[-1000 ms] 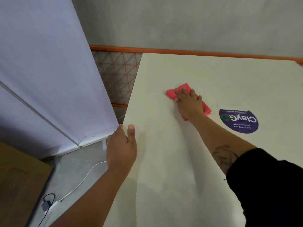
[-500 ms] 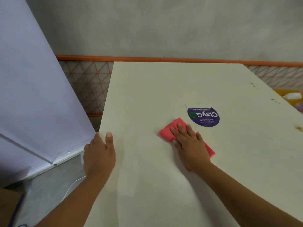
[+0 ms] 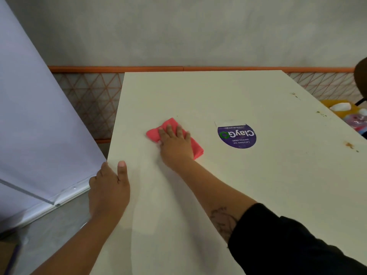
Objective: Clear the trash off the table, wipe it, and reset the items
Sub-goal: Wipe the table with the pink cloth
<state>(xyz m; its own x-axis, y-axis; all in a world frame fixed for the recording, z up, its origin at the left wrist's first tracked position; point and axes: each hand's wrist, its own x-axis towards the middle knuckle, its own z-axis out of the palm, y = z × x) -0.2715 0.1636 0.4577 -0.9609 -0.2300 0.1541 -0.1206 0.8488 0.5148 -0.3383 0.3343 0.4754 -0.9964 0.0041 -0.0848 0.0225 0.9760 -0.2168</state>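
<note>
The left hand [image 3: 108, 187] holds the near left edge of the table [image 3: 158, 215], thumb flat on top, fingers bent down over the side. A bit farther in, the right hand [image 3: 175, 144] lies flat on the pink cloth [image 3: 154, 133], fingers straight, pressing and not gripping. The cloth sits left of the round purple sticker [image 3: 237, 135]. To wipe well, press evenly in long rows that overlap. Brown spots [image 3: 349, 144] by the right edge and more spots [image 3: 321, 114] farther back need a harder rub
</note>
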